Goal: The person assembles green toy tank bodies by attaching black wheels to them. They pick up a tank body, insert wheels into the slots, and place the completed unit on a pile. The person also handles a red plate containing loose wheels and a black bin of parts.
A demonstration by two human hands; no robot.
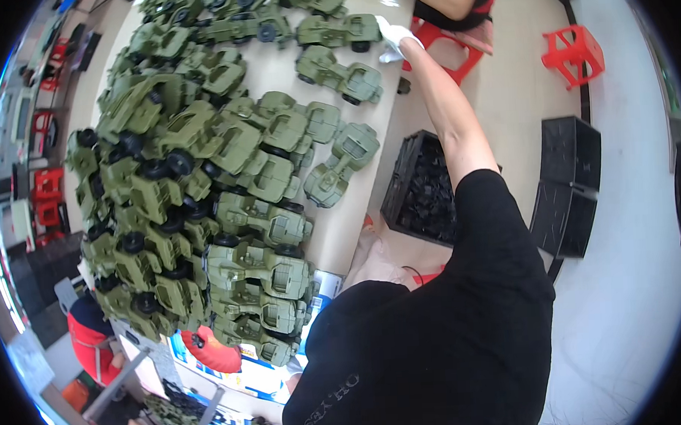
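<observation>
Dozens of matte olive toy vehicles (231, 145), boxy and black-wheeled, heap the smooth pale table (337, 229); beside them the left hand (293, 374) is mostly hidden, its grip impossible to tell. Farther right, near the table's edge, one vehicle (336, 32) lies with its long axis running left to right, squarish end toward the white-gloved right hand (396, 40), half-open there; whether it grips, I cannot tell.

Toy military jeeps (258, 274) are showing olive green, their tyres (179, 162) black. A glove (395, 38) is looking white, a T-shirt (437, 345) is showing black with greyish lettering, and plastic stools (581, 45) are standing out red.
</observation>
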